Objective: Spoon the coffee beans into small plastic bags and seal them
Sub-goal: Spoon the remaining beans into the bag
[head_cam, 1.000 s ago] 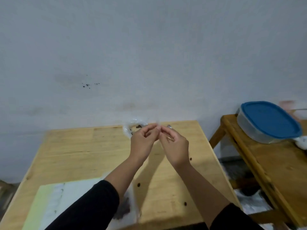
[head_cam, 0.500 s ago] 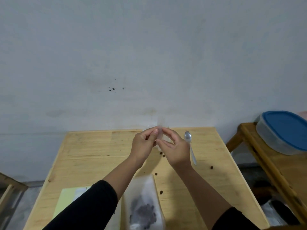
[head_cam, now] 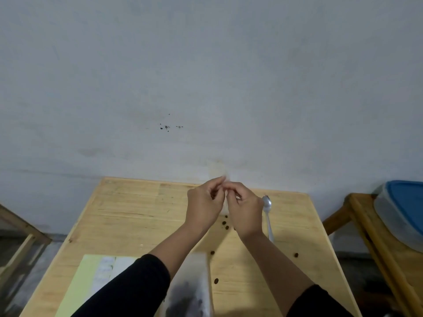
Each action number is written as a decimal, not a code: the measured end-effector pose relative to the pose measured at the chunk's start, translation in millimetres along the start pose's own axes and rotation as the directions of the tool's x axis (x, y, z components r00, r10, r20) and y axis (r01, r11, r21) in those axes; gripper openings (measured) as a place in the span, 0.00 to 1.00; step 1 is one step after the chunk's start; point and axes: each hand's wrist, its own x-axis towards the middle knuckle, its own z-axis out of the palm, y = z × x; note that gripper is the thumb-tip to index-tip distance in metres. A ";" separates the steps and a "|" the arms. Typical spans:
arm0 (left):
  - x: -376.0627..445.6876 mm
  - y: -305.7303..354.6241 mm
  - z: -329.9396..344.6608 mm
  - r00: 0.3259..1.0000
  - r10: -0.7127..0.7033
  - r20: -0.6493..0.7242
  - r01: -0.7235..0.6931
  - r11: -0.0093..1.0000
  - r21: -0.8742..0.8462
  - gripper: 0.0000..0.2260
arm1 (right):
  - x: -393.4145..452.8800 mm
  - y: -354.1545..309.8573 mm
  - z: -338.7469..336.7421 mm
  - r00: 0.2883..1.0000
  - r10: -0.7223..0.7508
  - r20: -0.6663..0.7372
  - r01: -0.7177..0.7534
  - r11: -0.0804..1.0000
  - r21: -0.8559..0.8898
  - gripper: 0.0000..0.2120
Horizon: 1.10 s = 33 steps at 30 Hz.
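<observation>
Left hand [head_cam: 204,203] and right hand [head_cam: 245,209] meet above the table [head_cam: 142,216], both pinching a small clear bag [head_cam: 218,171]; spoon [head_cam: 267,213] at 3 o'clock, loose beans [head_cam: 225,224] at 6, bean pouch [head_cam: 191,291] nearer

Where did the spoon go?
In the head view the spoon lies on the wooden table, just right of the right hand, its bowl pointing toward the wall.

spoon [head_cam: 267,213] right of hands (on table [head_cam: 128,216])
</observation>
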 end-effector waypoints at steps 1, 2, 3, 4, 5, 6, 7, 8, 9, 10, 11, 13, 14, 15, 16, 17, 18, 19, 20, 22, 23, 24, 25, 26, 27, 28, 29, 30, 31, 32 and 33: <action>0.0 0.8 2.8 1.000 -0.003 -0.015 0.003 1.000 0.003 0.12 | 2.1 0.6 -1.4 0.999 0.036 0.001 -0.036 0.999 0.014 0.13; 0.1 1.6 5.7 1.000 -0.010 -0.027 0.010 1.000 0.006 0.12 | 3.8 0.9 -3.2 0.998 0.067 0.013 -0.067 0.997 0.035 0.13; 0.6 1.9 8.6 0.999 -0.015 -0.033 0.016 1.000 0.011 0.12 | 5.5 0.5 -5.4 0.995 0.091 0.033 -0.093 0.994 0.057 0.14; 1.3 1.8 11.0 0.999 -0.019 -0.033 0.020 1.000 0.017 0.13 | 7.3 0.1 -8.3 0.992 0.114 0.054 -0.118 0.990 0.082 0.15; 2.1 1.6 13.0 0.999 -0.022 -0.029 0.023 0.999 0.023 0.13 | 9.5 -0.2 -11.5 0.988 0.138 0.074 -0.145 0.984 0.100 0.15; 3.1 1.6 14.6 0.999 -0.025 -0.021 0.025 0.999 0.029 0.13 | 11.7 -0.3 -15.1 0.983 0.159 0.093 -0.169 0.980 0.109 0.14; 4.0 1.4 16.2 1.000 -0.023 -0.013 0.024 0.999 0.041 0.14 | 13.7 -0.3 -18.8 0.978 0.177 0.109 -0.188 0.977 0.099 0.12; 4.6 0.8 17.9 1.000 -0.018 -0.003 0.018 0.998 0.059 0.14 | 15.4 -0.5 -22.2 0.975 0.190 0.118 -0.200 0.977 0.078 0.09; 5.3 0.0 19.9 1.000 -0.009 0.006 0.008 0.996 0.084 0.15 | 16.8 -0.5 -25.2 0.973 0.196 0.119 -0.203 0.978 0.047 0.07; 5.4 -1.1 21.9 1.000 0.000 0.011 -0.001 0.994 0.112 0.15 | 17.9 -0.1 -26.9 0.974 0.193 0.117 -0.196 0.980 0.013 0.07; 5.4 -2.6 23.8 1.000 0.005 0.010 -0.006 0.991 0.136 0.15 | 18.9 1.2 -28.2 0.976 0.186 0.113 -0.184 0.983 -0.025 0.06; 4.8 -5.8 25.5 1.000 0.009 -0.011 -0.008 0.986 0.166 0.13 | 20.4 5.5 -28.2 0.979 0.177 0.098 -0.165 0.979 -0.116 0.07; 4.4 -7.8 25.0 0.999 0.013 -0.030 -0.008 0.984 0.178 0.13 | 21.2 8.5 -28.5 0.981 0.176 0.083 -0.162 0.975 -0.153 0.07; 4.3 -10.2 23.6 0.999 0.015 -0.052 -0.005 0.982 0.190 0.12 | 21.8 12.2 -28.8 0.983 0.172 0.066 -0.159 0.972 -0.173 0.08; 4.3 -12.2 21.8 0.997 0.010 -0.072 0.005 0.980 0.198 0.12 | 22.1 15.5 -29.3 0.985 0.163 0.047 -0.152 0.971 -0.185 0.09; 4.7 -13.7 20.0 0.996 0.001 -0.092 0.018 0.979 0.203 0.12 | 22.4 18.0 -30.0 0.988 0.152 0.034 -0.142 0.969 -0.204 0.09; 5.4 -15.1 19.2 0.993 -0.012 -0.116 0.036 0.978 0.206 0.11 | 21.9 19.5 -30.6 0.990 0.137 0.039 -0.124 0.963 -0.237 0.10; 6.2 -15.6 19.0 0.990 -0.024 -0.141 0.052 0.978 0.202 0.11 | 21.2 19.6 -30.9 0.990 0.124 0.066 -0.101 0.955 -0.280 0.11; 6.6 -15.6 19.3 0.987 -0.034 -0.159 0.065 0.979 0.193 0.11 | 20.5 18.5 -30.2 0.987 0.115 0.111 -0.074 0.945 -0.320 0.13; 5.2 -15.3 18.4 0.990 -0.030 -0.136 0.051 0.987 0.153 0.12 | 20.2 16.0 -27.7 0.972 0.090 0.217 -0.013 0.943 -0.332 0.16; 3.8 -16.6 17.1 0.997 0.002 -0.080 0.008 0.993 0.117 0.12 | 20.7 15.4 -26.5 0.964 0.074 0.255 0.013 0.947 -0.322 0.17; 2.7 -19.1 14.7 0.999 0.053 -0.006 -0.053 0.996 0.076 0.14 | 21.9 15.3 -25.7 0.958 0.059 0.282 0.036 0.947 -0.319 0.18; 2.1 -22.8 11.3 0.992 0.102 0.074 -0.106 0.993 0.050 0.17 | 23.1 15.6 -24.9 0.952 0.048 0.303 0.055 0.945 -0.323 0.18; 1.9 -27.2 6.9 0.979 0.132 0.157 -0.141 0.989 0.045 0.23 | 23.9 16.1 -24.6 0.946 0.045 0.321 0.066 0.942 -0.328 0.18; 2.1 -31.5 2.9 0.961 0.137 0.240 -0.157 0.985 0.067 0.31 | 24.4 16.2 -24.6 0.941 0.042 0.336 0.075 0.941 -0.329 0.18; 2.5 -35.0 -0.4 0.939 0.131 0.317 -0.174 0.978 0.114 0.41 | 24.3 16.0 -24.3 0.937 0.032 0.349 0.089 0.942 -0.325 0.18; 2.8 -36.9 -2.3 0.916 0.133 0.379 -0.207 0.965 0.161 0.48 | 24.0 15.0 -23.7 0.931 0.016 0.366 0.108 0.942 -0.317 0.19; 3.1 -39.1 -2.7 0.896 0.144 0.421 -0.243 0.951 0.193 0.53 | 23.2 13.6 -22.4 0.920 0.004 0.392 0.128 0.942 -0.310 0.19; 3.1 -41.4 -2.2 0.884 0.158 0.441 -0.270 0.941 0.204 0.54 | 22.2 12.3 -20.6 0.905 -0.003 0.424 0.146 0.941 -0.307 0.19; 2.8 -43.1 -1.3 0.882 0.165 0.441 -0.278 0.938 0.205 0.54 | 21.2 11.3 -18.9 0.887 0.001 0.462 0.158 0.939 -0.305 0.20; 2.3 -45.0 -0.5 0.891 0.171 0.420 -0.278 0.938 0.208 0.53 | 20.2 10.4 -17.4 0.865 0.012 0.501 0.159 0.941 -0.298 0.20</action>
